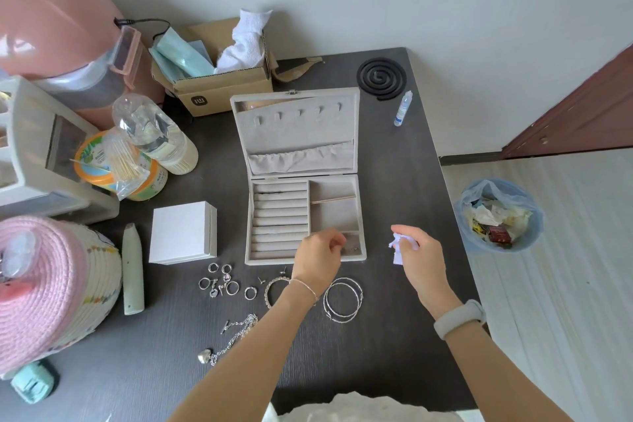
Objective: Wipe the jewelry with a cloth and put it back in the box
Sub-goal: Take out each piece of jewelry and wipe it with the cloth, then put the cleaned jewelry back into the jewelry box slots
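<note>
Now our left hand [320, 250] hovers, fingers curled, over the jewelry box [305, 223]'s near-right compartment; our right hand [419, 255] pinches the cloth [397, 248] just right; unwiped hoop earrings [342, 300] lie nearer, below our left wrist.

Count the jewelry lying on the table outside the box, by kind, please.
Rings: 5
Hoops: 2
Bangle: 1
Chain with heart: 1
Studs: 2
Total: 11, not counting the tiny pieces among the rings, which are too small to tell.
</note>
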Motion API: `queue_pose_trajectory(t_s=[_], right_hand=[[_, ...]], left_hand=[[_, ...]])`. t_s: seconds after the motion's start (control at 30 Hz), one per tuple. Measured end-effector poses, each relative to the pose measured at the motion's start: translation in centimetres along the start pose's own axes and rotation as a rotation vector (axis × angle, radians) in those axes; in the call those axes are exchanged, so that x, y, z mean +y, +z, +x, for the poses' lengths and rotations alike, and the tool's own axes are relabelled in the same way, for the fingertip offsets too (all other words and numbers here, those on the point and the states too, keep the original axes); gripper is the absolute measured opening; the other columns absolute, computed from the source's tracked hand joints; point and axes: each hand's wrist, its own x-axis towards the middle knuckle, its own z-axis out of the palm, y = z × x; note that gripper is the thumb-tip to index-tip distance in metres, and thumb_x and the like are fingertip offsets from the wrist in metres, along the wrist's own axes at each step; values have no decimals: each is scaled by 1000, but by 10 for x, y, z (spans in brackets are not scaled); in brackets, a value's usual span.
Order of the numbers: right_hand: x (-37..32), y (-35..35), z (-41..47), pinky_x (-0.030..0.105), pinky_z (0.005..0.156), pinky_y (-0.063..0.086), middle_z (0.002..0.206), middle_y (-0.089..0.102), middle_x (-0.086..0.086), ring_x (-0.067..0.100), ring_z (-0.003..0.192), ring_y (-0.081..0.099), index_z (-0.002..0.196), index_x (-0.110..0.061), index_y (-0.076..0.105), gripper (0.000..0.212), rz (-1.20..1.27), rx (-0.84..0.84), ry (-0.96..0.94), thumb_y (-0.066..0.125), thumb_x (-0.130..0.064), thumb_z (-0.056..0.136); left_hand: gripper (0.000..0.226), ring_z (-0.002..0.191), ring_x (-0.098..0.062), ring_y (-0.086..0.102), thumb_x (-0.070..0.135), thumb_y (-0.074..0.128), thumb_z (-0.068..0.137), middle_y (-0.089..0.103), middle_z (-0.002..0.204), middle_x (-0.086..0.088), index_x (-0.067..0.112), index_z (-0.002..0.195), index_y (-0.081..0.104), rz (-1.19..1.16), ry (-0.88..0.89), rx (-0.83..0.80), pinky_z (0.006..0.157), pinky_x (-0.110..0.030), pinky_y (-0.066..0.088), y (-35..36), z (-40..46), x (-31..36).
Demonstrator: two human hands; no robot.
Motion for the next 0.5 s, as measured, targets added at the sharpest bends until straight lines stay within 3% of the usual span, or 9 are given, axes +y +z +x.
queue_pose_trajectory(t_s=[0.13, 0.23, 0.37, 0.43, 0.5], right_hand=[[4, -1, 14, 25, 91, 38, 122, 56, 12, 22, 108, 54, 117, -8, 58, 32, -161, -59, -55, 40, -4, 92], [6, 1, 16, 19, 91, 34, 123, 56, 14, 26, 116, 50, 117, -3, 58, 30, -265, -81, -161, 44, 0, 91], [15, 6, 16, 29, 94, 39, 123, 53, 20, 34, 116, 48, 111, -2, 63, 28, -416, -42, -291, 52, 3, 86], [17, 10, 14, 34, 95, 41, 125, 51, 20, 34, 117, 47, 107, -4, 65, 26, -455, 11, -332, 54, 3, 84], [13, 12, 8, 42, 90, 47, 120, 54, 19, 34, 111, 50, 101, -5, 66, 23, -468, 117, -396, 59, 4, 80]], left_hand=[[25, 98, -25, 59, 1, 47, 83, 70, 97, -6, 8, 93, 69, 109, 96, 4, 81, -32, 47, 4, -4, -5], [16, 89, -26, 61, 11, 56, 75, 71, 86, 1, 16, 79, 70, 252, 194, 102, 76, -34, 43, 4, -11, -13], [9, 86, -12, 51, 24, 65, 62, 67, 76, 9, 24, 70, 68, 391, 332, 249, 76, -33, 42, 1, -17, -39], [9, 85, -12, 47, 22, 66, 62, 66, 74, 7, 23, 70, 68, 413, 368, 261, 72, -33, 45, -2, -16, -48], [6, 77, -17, 56, 21, 66, 62, 65, 69, 6, 21, 67, 68, 411, 350, 246, 64, -32, 48, -4, -15, -49]])
